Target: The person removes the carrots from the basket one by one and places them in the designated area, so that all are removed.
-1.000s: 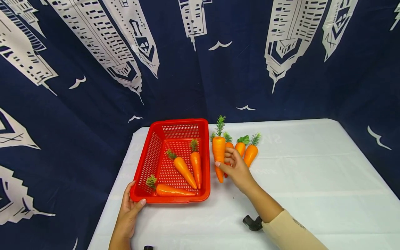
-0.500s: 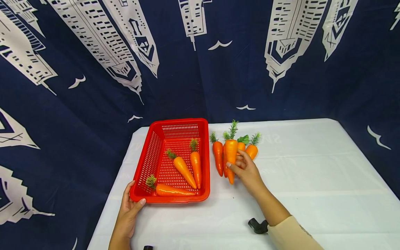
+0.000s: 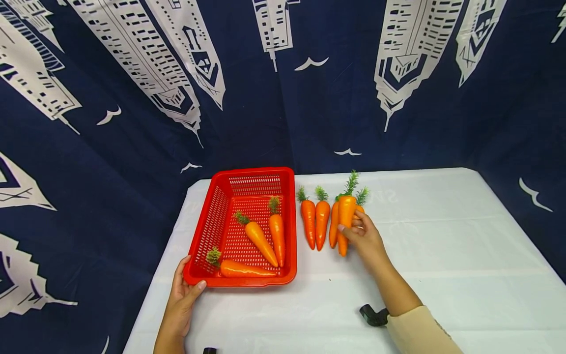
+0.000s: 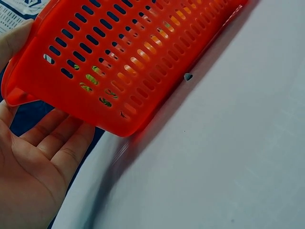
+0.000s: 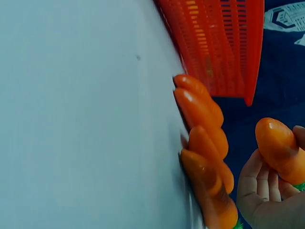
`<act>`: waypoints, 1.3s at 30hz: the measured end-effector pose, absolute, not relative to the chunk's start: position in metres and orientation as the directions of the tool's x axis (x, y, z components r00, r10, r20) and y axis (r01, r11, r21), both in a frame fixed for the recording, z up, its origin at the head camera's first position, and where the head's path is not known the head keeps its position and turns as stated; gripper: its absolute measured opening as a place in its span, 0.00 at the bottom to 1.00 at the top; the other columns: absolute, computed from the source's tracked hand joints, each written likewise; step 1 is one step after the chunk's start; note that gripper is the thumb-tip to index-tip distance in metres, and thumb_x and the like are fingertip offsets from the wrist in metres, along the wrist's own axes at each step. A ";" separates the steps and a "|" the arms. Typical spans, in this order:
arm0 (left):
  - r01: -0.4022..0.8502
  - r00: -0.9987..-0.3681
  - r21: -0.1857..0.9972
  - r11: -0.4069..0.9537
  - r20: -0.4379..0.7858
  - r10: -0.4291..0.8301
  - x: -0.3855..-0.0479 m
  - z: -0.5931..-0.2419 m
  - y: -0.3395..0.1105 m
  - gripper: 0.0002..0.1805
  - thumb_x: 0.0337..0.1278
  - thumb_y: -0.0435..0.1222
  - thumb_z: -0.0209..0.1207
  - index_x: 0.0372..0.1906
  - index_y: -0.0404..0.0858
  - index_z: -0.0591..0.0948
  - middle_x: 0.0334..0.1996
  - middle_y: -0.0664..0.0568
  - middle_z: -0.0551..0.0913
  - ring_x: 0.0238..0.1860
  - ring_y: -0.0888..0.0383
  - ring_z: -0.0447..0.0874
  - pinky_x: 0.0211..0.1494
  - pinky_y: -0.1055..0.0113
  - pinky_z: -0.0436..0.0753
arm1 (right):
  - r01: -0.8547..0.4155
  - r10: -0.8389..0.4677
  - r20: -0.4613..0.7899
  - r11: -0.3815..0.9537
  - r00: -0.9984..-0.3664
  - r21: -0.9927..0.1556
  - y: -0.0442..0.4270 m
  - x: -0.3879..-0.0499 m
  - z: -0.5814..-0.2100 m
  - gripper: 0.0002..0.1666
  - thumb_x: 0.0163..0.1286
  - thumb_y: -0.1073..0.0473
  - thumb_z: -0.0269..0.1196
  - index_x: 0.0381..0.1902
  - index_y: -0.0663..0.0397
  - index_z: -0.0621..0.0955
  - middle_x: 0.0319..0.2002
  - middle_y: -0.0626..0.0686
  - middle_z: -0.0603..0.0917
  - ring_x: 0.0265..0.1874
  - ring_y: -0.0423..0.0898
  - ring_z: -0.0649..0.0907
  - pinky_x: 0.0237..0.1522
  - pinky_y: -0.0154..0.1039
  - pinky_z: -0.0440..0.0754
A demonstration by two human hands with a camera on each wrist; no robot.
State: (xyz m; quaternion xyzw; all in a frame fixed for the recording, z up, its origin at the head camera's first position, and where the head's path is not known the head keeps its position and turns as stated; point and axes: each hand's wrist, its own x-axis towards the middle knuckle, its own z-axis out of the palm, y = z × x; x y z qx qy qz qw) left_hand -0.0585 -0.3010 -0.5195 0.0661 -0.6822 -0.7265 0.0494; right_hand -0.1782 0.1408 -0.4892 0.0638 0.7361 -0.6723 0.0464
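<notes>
My right hand (image 3: 369, 243) pinches an orange toy carrot (image 3: 347, 214) with a green leafy top, held above a row of carrots on the table. In the right wrist view, thumb and fingers hold this carrot (image 5: 276, 143) apart from the row (image 5: 198, 107). My left hand (image 3: 180, 302) grips the near left corner of a red perforated plastic basket (image 3: 289, 236), thumb on the rim and fingers at the outside. Three carrots lie in the basket, one of them crosswise along the near side (image 3: 245, 268). The held carrot and right hand partly hide the row's right end.
Beside the basket's right wall stand two carrots (image 3: 308, 223) close together in the row. A black elbow-shaped piece (image 3: 373, 315) lies near the right forearm. Another dark object (image 3: 210, 350) shows at the bottom edge. A navy printed cloth (image 3: 309, 113) hangs behind the white table (image 3: 442, 255).
My right hand has carried the carrot rightward along the row, uncovering the two left carrots. The black piece by the forearm has shifted right along with the arm. My left hand keeps its grip.
</notes>
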 end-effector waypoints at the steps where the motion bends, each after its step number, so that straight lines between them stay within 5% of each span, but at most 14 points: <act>1: -0.018 -0.986 0.998 -0.065 -0.028 -0.162 -0.058 -0.520 -0.301 0.43 0.66 0.24 0.56 0.80 0.49 0.52 0.78 0.54 0.50 0.66 0.75 0.67 0.64 0.82 0.74 | 0.164 0.035 -0.161 0.091 -0.986 -0.982 0.142 -0.179 -0.490 0.44 0.72 0.52 0.65 0.79 0.49 0.57 0.57 0.52 0.70 0.45 0.35 0.78 0.45 0.24 0.80; 23: -0.014 -0.986 0.998 -0.062 -0.024 -0.163 -0.058 -0.519 -0.302 0.43 0.66 0.24 0.56 0.79 0.48 0.52 0.77 0.56 0.53 0.66 0.74 0.68 0.63 0.81 0.74 | 0.305 0.119 -0.296 0.064 -0.948 -0.950 0.168 -0.188 -0.506 0.48 0.73 0.54 0.62 0.81 0.52 0.50 0.62 0.58 0.69 0.37 0.34 0.81 0.40 0.29 0.84; 39: -0.014 -0.987 0.998 -0.064 -0.025 -0.161 -0.058 -0.520 -0.302 0.43 0.66 0.24 0.56 0.79 0.49 0.52 0.78 0.56 0.52 0.67 0.74 0.68 0.64 0.81 0.74 | 0.327 0.127 -0.310 0.150 -0.942 -0.933 0.183 -0.192 -0.517 0.52 0.73 0.53 0.63 0.81 0.56 0.45 0.57 0.58 0.73 0.32 0.33 0.82 0.38 0.29 0.84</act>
